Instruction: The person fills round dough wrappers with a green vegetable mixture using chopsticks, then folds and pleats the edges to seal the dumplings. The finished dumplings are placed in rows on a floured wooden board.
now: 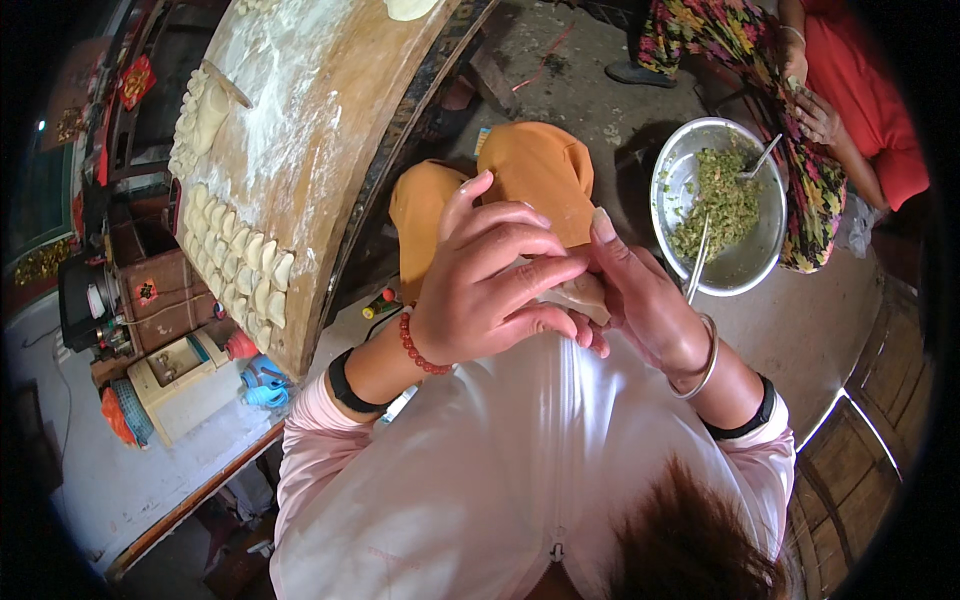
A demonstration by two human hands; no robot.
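In front of my chest both hands meet on a dumpling [582,296] of pale dough, partly hidden by the fingers. My left hand [490,270], with a red bead bracelet at the wrist, pinches the dough from the left, its upper fingers bent and raised. From the other side my right hand [650,305], with a light bangle, grips the dough, thumb pointing up. Finished dumplings [235,260] stand in rows on the floury wooden board [330,150] at the left.
To the right is a metal bowl [775,235] of chopped green filling with two utensils in it. Beyond it sits another person in red [870,90], hands together on something small. A rolling pin [227,84] and dough [208,115] lie at the board's far left.
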